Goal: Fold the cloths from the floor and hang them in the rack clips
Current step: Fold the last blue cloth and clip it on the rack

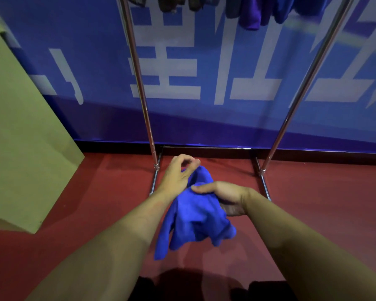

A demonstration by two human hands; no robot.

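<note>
Your right hand (224,197) is clamped around a bunched blue cloth (195,216), thumb across the top of it; your left hand (178,173) sits at the cloth's upper edge, fingers curled, though you cannot tell whether they pinch the fabric; the cloth hangs crumpled between your forearms, above the red floor (313,213); beyond stands the metal rack (143,101), with dark and purple cloths (251,14) hanging at its top; a cardboard box (20,137) sits to the left.

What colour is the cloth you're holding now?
Solid bright blue cloth, no pattern, seen clearly in the head view.
</note>
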